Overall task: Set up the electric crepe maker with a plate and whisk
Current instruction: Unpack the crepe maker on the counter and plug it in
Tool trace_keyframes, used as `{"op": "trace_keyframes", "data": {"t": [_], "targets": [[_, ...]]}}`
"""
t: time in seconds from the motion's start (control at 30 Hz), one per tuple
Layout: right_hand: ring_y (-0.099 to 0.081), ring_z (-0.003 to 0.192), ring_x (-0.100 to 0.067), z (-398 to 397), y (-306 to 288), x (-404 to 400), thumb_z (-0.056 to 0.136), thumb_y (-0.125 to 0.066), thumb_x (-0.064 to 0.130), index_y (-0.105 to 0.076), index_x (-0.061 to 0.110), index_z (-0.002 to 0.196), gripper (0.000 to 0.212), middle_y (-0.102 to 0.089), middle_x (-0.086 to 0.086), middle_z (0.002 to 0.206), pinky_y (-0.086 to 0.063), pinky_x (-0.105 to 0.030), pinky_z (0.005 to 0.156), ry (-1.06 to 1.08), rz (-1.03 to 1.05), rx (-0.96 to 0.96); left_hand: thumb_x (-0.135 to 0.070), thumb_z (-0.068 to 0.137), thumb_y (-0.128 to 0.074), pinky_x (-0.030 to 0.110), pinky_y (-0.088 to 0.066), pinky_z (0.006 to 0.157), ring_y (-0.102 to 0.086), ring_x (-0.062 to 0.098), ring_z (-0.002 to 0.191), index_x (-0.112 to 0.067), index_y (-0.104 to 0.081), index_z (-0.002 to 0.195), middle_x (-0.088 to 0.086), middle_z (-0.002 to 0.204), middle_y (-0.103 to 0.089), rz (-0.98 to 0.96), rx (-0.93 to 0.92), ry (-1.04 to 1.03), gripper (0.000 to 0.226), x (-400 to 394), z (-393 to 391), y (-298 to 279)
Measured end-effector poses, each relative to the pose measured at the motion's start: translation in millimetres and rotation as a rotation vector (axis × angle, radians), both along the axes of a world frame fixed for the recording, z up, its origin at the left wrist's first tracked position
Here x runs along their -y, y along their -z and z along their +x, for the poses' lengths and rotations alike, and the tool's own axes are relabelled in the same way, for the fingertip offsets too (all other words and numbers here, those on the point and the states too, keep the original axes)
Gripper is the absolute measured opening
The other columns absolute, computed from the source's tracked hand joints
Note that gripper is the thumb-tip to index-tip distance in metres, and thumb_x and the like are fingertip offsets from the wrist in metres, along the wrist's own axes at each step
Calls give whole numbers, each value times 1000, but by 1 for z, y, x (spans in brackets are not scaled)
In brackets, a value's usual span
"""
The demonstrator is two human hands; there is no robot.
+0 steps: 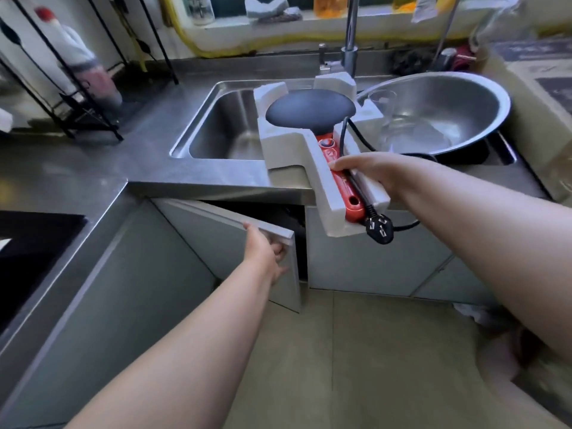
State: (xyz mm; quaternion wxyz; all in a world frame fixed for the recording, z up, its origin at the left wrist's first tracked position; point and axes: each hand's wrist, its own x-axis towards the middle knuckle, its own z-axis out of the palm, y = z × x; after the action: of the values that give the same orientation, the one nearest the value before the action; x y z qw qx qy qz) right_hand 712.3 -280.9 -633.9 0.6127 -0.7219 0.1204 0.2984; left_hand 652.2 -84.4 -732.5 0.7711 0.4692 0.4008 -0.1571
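Observation:
The electric crepe maker (309, 111) has a dark domed plate and a red handle (342, 184). It lies in a white foam packing tray (286, 147) that rests across the sink's front rim. My right hand (371, 174) grips the handle end of the tray and crepe maker. A black power cord runs along the handle, and its plug (380, 229) hangs off the tray's end. My left hand (266, 252) holds the top corner of a partly open cabinet door (247, 239) under the sink. No plate or whisk is in view.
A steel sink (223, 128) is set in the steel counter (133, 144). A large steel bowl (445, 113) holding a clear glass jug (383, 119) sits at the right. A tap (349, 48) stands behind. A black wire rack (77, 88) stands at the left, a black hob (28, 249) lower left.

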Motion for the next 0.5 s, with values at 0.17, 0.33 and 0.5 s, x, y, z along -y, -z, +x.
{"op": "trace_keyframes", "data": {"t": [0.17, 0.33, 0.5], "targets": [[-67, 47, -20, 22, -6, 4, 86, -64, 31, -62, 12, 89, 19, -70, -6, 63, -55, -24, 49, -37, -50, -26, -77, 87, 0, 55, -13, 118, -46, 25, 134, -16, -39, 149, 10, 131, -61, -96, 48, -5, 95, 15, 24, 8], [-68, 45, -20, 29, -8, 6, 88, -61, 31, -57, 11, 97, 22, -71, -6, 56, -55, -25, 46, -94, -75, -92, -79, 84, 1, 59, -10, 117, -19, 24, 151, -28, -27, 154, 3, 158, -33, -242, 97, -91, 92, 30, 43, 5], [-70, 48, -22, 30, -7, 9, 88, -63, 29, -57, 8, 103, 27, -72, -8, 59, -57, -30, 47, -108, -56, -133, -82, 80, -1, 63, -12, 116, -24, 24, 149, -31, -35, 151, -3, 156, -38, -344, 130, -123, 94, 38, 68, 12]]}}
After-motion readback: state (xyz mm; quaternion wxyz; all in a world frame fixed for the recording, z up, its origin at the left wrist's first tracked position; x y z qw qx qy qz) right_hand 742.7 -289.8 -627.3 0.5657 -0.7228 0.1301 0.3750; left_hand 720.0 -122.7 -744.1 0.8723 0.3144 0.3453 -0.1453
